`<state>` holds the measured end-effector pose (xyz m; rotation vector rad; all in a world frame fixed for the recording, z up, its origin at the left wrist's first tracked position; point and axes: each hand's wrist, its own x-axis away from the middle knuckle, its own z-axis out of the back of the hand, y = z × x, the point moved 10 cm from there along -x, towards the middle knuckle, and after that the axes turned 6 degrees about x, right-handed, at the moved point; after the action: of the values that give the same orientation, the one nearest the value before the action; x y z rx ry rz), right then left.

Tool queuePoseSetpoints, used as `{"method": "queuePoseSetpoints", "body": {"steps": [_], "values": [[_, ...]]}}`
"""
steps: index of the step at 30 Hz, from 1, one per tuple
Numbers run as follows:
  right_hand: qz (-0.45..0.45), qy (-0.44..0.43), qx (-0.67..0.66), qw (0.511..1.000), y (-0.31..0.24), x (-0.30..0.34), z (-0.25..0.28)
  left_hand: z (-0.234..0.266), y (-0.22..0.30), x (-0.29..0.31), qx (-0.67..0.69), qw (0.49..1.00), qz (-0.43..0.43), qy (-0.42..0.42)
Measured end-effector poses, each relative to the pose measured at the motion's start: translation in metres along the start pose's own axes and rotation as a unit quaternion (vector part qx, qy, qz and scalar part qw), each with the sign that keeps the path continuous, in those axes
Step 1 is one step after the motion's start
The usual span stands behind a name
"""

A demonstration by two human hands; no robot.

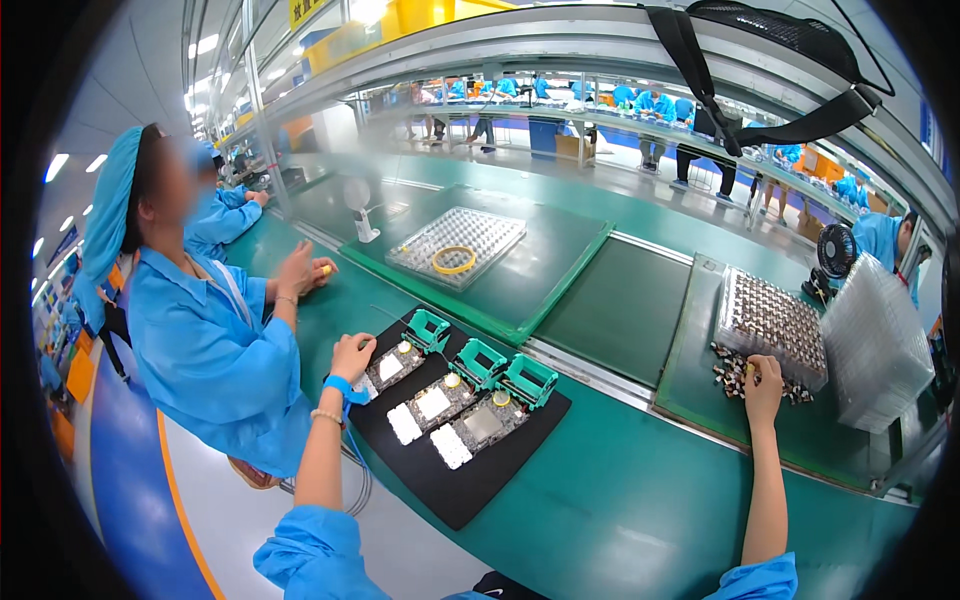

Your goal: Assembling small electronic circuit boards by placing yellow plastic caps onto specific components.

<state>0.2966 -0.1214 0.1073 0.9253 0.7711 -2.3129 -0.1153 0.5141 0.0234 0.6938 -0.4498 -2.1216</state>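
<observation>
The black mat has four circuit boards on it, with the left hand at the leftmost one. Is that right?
Not quite: the head view shows three circuit boards on the black mat, not four. The left hand is indeed at the leftmost one.

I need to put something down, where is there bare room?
Bare: the bench between the mat and right forearm; the dark strip between the left panel and right panel. Crowded: the mat, with its circuit boards; the right panel around the right hand, with small parts beside it, stacked trays beyond.
</observation>
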Motion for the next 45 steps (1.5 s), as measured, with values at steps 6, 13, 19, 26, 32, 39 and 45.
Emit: {"method": "queuePoseSetpoints", "body": {"steps": [6,13,19,26,32,39,45], "values": [[0.031,0.044,-0.006,0.999,-0.001,0.006,0.008,-0.022,0.026,0.037,0.077,0.996,-0.034,-0.037],[-0.132,0.018,-0.336,0.932,0.024,0.01,0.047,-0.046,0.149,0.118,0.065,0.98,-0.126,-0.137],[-0.184,-0.066,-0.651,0.734,-0.055,0.036,0.071,-0.03,0.216,0.167,0.123,0.954,-0.196,-0.189],[-0.188,-0.119,-0.589,0.777,-0.075,0.062,0.093,-0.037,0.288,0.223,0.088,0.939,-0.287,-0.165],[-0.182,-0.15,-0.507,0.829,-0.093,0.068,0.071,-0.05,0.325,0.23,0.13,0.923,-0.303,-0.199],[-0.128,-0.134,-0.459,0.869,-0.142,0.052,0.072,-0.095,0.33,0.212,0.215,0.876,-0.193,-0.387],[-0.093,-0.238,-0.457,0.852,-0.194,0.054,0.036,-0.104,0.321,0.209,0.43,0.79,-0.064,-0.433]]}}
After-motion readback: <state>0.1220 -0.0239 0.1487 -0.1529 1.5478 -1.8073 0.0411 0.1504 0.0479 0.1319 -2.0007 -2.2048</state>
